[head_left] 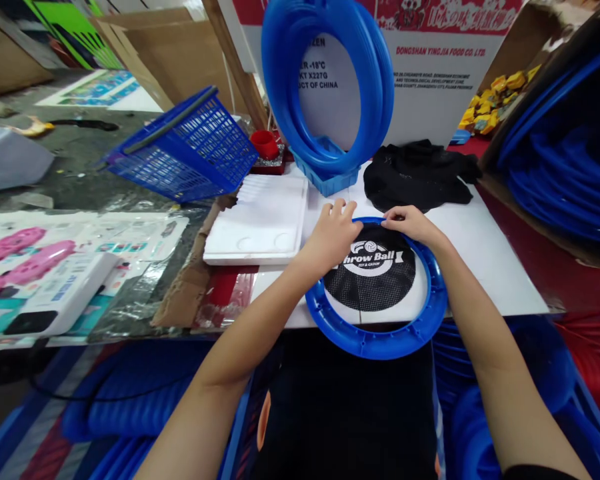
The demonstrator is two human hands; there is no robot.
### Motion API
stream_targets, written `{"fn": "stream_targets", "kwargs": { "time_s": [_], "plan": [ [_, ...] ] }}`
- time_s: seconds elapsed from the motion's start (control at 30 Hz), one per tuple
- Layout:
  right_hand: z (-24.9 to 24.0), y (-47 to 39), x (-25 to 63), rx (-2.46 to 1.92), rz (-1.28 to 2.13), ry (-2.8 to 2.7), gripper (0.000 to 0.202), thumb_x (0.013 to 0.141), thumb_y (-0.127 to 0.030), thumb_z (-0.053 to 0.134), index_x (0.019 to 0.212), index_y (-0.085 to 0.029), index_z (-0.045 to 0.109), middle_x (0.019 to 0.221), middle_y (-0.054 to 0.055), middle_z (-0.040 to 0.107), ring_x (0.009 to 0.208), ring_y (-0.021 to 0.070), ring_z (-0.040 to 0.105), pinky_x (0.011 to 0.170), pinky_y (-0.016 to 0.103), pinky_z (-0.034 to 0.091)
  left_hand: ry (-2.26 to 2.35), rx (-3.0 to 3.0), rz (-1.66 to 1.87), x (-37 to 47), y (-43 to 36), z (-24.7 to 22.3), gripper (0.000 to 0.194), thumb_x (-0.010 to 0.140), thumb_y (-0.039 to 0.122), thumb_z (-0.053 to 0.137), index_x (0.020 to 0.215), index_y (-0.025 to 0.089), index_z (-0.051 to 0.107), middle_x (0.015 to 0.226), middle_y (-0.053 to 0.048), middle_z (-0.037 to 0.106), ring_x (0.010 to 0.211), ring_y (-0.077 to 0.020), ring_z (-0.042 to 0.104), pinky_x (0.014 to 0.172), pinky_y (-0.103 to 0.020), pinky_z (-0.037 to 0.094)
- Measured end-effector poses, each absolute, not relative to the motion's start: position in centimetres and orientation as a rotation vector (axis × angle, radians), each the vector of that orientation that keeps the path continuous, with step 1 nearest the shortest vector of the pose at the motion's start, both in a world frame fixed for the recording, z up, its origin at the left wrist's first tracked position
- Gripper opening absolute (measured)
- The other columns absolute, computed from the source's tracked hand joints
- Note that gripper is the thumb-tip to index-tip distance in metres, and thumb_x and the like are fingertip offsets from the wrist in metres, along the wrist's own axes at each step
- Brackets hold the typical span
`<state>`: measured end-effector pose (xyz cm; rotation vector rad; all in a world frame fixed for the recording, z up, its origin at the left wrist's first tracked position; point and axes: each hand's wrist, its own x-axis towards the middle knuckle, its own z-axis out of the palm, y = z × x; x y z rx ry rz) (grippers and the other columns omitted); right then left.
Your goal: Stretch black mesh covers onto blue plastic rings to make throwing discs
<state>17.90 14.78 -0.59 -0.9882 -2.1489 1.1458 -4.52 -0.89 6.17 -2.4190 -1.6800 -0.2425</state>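
A blue plastic ring point(380, 343) lies on the white work surface, its near edge overhanging the front. Inside it sits a round black mesh disc point(375, 287) with white "Throw Ball" lettering, near the ring's far side. My left hand point(336, 230) is at the ring's far left rim, fingers bent over the disc's upper edge. At the far rim, just to the right, my right hand point(413, 223) pinches the disc's edge against the ring with thumb and forefinger. Both hands touch the ring and disc; the left fingertips are partly hidden.
Several blue rings point(380, 87) stand upright in a light blue basket point(325, 180) behind. Black fabric point(420, 177) lies at the back right. White foam point(260, 220) and a tilted blue basket point(190, 153) are left. A box of blue rings point(570, 160) stands right.
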Motion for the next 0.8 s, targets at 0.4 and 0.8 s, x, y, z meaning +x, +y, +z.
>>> {"fn": "stream_targets", "kwargs": {
  "time_s": [0.4, 0.8],
  "plan": [
    [-0.1, 15.0, 18.0, -0.992, 0.894, -2.247, 0.037, 0.084, -0.056, 0.074, 0.088, -0.019, 0.072, 0.088, 0.002, 0.072, 0.085, 0.0196, 0.062, 0.081, 0.032, 0.051, -1.526, -3.017, -0.354, -2.0, -10.0, 3.6, 0.014, 0.106, 0.021, 0.061, 0.104, 0.019, 0.075, 0.108, -0.007, 0.074, 0.107, -0.0251, 0.069, 0.093, -0.037, 0.052],
    [2.6, -7.8, 22.1, -0.598, 0.412, -2.537, 0.033, 0.104, -0.027, 0.066, 0.137, -0.027, 0.067, 0.143, 0.015, 0.069, 0.135, 0.0335, 0.065, 0.115, 0.058, 0.056, -1.588, -2.541, -1.244, 0.6, -15.6, -1.0, 0.022, 0.111, 0.018, 0.052, 0.119, 0.018, 0.073, 0.108, -0.011, 0.077, 0.097, -0.0242, 0.071, 0.084, -0.041, 0.058]
  ]
}}
